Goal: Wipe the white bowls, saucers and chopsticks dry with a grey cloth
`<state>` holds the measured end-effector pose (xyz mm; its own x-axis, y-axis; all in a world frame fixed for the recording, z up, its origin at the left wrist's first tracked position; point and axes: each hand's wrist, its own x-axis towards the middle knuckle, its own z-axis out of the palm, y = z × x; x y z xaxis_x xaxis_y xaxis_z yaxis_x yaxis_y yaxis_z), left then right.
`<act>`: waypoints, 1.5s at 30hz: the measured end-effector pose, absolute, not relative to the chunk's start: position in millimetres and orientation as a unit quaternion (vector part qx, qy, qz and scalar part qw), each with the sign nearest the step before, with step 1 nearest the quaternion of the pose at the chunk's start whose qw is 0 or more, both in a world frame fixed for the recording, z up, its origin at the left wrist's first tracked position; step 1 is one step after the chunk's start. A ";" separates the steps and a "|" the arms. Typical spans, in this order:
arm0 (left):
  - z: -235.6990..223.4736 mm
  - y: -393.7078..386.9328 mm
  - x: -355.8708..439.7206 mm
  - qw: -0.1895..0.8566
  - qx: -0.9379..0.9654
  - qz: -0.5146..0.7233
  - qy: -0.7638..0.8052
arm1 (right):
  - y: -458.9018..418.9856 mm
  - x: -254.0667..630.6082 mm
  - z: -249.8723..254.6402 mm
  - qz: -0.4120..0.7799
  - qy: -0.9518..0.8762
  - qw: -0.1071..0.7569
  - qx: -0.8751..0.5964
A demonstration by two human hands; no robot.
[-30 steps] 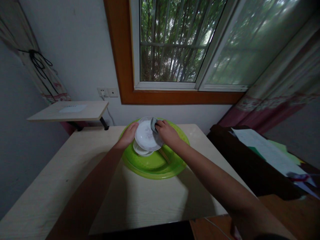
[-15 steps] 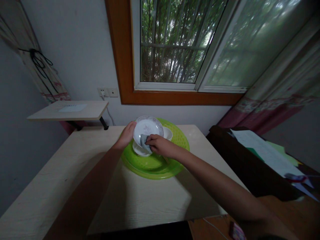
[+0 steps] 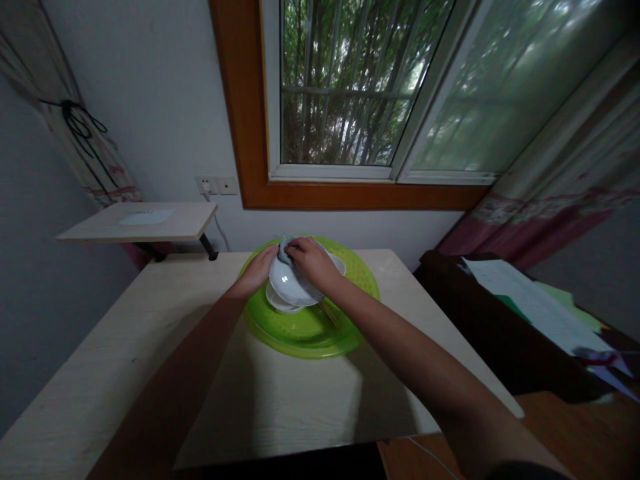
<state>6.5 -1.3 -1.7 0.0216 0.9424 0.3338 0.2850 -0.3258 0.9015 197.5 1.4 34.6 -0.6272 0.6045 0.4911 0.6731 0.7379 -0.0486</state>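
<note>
My left hand [image 3: 260,270] grips the left rim of a white plate [image 3: 293,285], which is held tilted above a green plastic basin [image 3: 300,340]. A grey-blue cloth [image 3: 285,252] is bunched in the closed fingers of my right hand [image 3: 311,261] and presses on the plate's upper left edge. Below the plate, part of a white bowl [image 3: 278,301] shows in the basin. Another white bowl [image 3: 339,265] peeks out at the right, mostly hidden. Thin chopsticks [image 3: 329,313] lie in the basin, their far ends covered by the plate.
The basin stands on a pale wooden table [image 3: 300,407]. At the left rear is a small raised shelf [image 3: 185,223] with a paper sheet [image 3: 146,217]. Behind rise the wall and a window. A dark piece of furniture [image 3: 450,287] with papers [image 3: 530,300] stands right.
My right hand has moved the cloth from the plate's lower middle up to its upper left edge. The plate has tilted and shifted slightly down, uncovering more of the chopsticks.
</note>
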 end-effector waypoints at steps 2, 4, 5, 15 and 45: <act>-1.4 -2.7 6.7 0.323 0.633 0.510 0.484 | 1.7 206.8 39.0 -0.092 -0.889 0.226 -0.387; 0.6 -5.2 7.2 0.318 0.631 0.513 0.487 | -0.7 217.4 42.0 -0.111 -0.882 0.202 -0.411; 2.1 -6.8 7.6 0.316 0.632 0.514 0.486 | -3.0 222.6 42.9 -0.117 -0.879 0.190 -0.421; 10.9 -17.0 9.5 0.305 0.617 0.536 0.489 | -39.9 255.9 36.7 -0.073 -0.899 0.109 -0.417; -3.1 -2.3 9.0 0.323 0.631 0.516 0.481 | 4.5 189.3 35.3 0.068 -0.866 0.340 -0.361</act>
<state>9.0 -2.3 -3.1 0.0058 0.9400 0.3411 0.2735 -0.3296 0.9036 189.3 4.5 35.3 -0.5080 0.6709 0.5402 0.5788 0.7303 -0.3628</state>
